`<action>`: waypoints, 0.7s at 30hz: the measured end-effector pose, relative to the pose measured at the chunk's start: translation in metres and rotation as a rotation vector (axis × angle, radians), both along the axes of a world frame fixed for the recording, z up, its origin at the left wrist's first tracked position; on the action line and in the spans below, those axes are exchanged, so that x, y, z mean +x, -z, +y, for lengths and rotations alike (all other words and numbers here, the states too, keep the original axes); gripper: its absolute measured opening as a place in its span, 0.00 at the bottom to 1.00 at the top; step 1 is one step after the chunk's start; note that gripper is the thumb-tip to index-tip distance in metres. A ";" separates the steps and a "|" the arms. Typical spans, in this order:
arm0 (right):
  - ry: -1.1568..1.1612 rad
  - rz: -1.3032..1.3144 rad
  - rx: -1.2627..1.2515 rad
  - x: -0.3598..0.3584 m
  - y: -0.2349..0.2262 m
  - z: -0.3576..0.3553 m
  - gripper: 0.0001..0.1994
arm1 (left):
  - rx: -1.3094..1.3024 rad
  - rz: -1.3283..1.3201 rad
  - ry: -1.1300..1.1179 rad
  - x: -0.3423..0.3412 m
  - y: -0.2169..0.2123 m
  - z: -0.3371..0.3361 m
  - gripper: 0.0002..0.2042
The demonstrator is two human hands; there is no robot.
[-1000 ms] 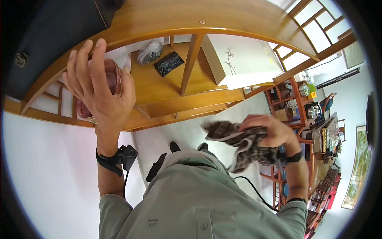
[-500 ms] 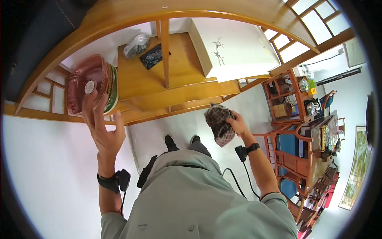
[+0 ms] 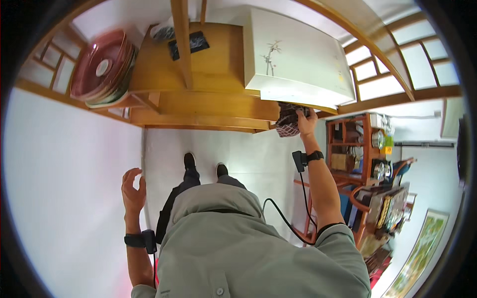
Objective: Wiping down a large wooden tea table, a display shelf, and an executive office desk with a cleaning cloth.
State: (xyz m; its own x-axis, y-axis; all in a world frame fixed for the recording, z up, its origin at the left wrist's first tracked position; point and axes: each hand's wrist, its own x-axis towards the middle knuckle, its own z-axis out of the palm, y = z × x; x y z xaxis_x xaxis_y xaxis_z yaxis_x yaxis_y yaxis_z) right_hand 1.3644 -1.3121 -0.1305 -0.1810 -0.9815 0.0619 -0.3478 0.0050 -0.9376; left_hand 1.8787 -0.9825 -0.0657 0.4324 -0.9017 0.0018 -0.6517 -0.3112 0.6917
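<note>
Since half a second ago, the right hand has swung its brown patterned cloth up from over the floor to the front edge of the shelf, and the left hand has dropped away from the baskets.

So, the grip: the right hand is pinching the cloth near its right side, thumb and fingers closed on it, with the rest bunched up and sticking out to the left. It's right by the shelf edge, just below the front of a big white box with a plant drawing on it. Can't tell whether the cloth actually touches the wood, tbh.

Left hand is well apart from all that, hanging near the white wall, fingers loosely curled and thumb held off them. Both wrists have black straps with little black gadgets, and cables run down from them.

Further out, the shelf also has a flat black packet lying partly behind a wooden post, plus a clear plastic bag just beside it. Those baskets are stacked at the left end, reddish one on top with a round pale sticker inside. Dark shoes on the floor below, and a wooden rack full of stuff over on the right.
</note>
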 end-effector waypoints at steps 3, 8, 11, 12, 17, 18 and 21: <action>-0.137 0.172 -0.060 -0.018 0.034 -0.025 0.26 | 0.158 0.137 -0.129 -0.034 0.012 0.036 0.10; -0.314 0.904 0.127 -0.015 0.096 -0.040 0.41 | 0.310 0.289 -0.228 -0.100 0.052 0.105 0.09; -0.246 1.076 0.303 -0.003 0.100 -0.036 0.42 | 0.390 0.343 -0.321 -0.139 0.075 0.160 0.09; -0.250 1.082 0.316 0.001 0.101 -0.035 0.42 | 0.393 0.417 -0.407 -0.153 0.079 0.171 0.08; -0.227 1.073 0.244 -0.002 0.106 -0.042 0.38 | 0.432 0.530 -0.515 -0.191 0.099 0.208 0.09; -0.178 1.089 0.246 0.003 0.106 -0.040 0.35 | 0.452 0.547 -0.516 -0.195 0.099 0.211 0.09; -0.196 1.034 0.125 0.019 0.107 -0.037 0.33 | 0.432 0.594 -0.590 -0.202 0.104 0.223 0.08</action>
State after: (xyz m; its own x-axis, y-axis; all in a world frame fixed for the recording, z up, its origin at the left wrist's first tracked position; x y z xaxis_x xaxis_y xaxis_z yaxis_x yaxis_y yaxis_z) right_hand 1.3830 -1.3490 -0.2380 0.0639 -0.9979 -0.0081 -0.9815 -0.0614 -0.1814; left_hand 1.6763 -0.7599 -0.1698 0.6419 -0.4082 -0.6491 0.1154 -0.7855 0.6081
